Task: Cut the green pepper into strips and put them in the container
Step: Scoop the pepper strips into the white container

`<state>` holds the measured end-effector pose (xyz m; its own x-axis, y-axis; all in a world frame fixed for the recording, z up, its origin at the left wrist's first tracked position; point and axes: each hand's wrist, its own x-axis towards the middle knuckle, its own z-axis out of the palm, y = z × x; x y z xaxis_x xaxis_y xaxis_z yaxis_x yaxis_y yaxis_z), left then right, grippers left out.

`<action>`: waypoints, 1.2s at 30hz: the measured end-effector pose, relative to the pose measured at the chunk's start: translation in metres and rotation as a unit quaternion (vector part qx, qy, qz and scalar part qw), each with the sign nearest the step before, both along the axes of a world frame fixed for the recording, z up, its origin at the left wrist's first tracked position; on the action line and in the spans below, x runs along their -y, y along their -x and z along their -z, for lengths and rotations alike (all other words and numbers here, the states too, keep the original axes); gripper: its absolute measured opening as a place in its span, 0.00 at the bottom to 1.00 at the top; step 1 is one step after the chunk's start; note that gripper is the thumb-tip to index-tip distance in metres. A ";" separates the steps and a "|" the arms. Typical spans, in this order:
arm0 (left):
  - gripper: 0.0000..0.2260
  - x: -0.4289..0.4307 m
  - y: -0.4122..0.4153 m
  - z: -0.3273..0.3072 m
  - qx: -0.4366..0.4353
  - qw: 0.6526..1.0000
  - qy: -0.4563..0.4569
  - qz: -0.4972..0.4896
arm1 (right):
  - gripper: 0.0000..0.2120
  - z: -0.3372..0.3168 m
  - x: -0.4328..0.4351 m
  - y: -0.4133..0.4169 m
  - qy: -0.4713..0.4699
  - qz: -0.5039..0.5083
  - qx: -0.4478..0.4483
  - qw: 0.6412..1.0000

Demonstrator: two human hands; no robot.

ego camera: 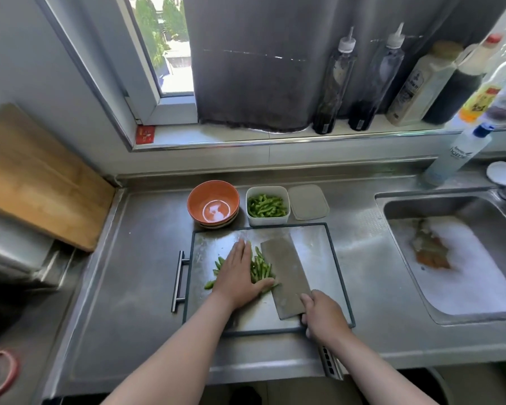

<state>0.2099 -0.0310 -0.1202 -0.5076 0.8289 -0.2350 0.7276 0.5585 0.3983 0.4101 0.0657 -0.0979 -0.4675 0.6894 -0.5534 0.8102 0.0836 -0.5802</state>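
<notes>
Green pepper strips lie in a loose heap on a steel cutting board. My left hand lies flat on the strips, fingers straight, pressing them toward a cleaver. The cleaver rests with its broad blade flat on the board, right beside the strips. My right hand grips its handle at the board's near edge. A white square container stands just behind the board, holding several cut strips. Its lid lies to its right.
An orange bowl sits on stacked dishes left of the container. A sink full of foam lies to the right. Sauce bottles line the window sill. A wooden board leans at the left wall.
</notes>
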 end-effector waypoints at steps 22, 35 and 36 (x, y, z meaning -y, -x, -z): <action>0.30 -0.017 -0.010 0.013 0.015 0.965 -0.262 -0.021 | 0.15 -0.012 0.006 0.045 0.141 0.036 -0.106 0.984; 0.25 -0.135 0.066 -0.050 0.005 0.951 -0.302 0.065 | 0.17 -0.065 -0.075 0.111 0.036 0.129 -0.186 0.973; 0.25 -0.142 0.073 -0.047 0.007 0.951 -0.302 0.069 | 0.17 -0.062 -0.081 0.117 0.030 0.136 -0.181 0.974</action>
<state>0.1369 0.1110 -0.0728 -0.3848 0.8732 0.2992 0.7696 0.1245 0.6263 0.2926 0.1465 -0.0359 -0.4440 0.7864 -0.4294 0.5390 -0.1484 -0.8292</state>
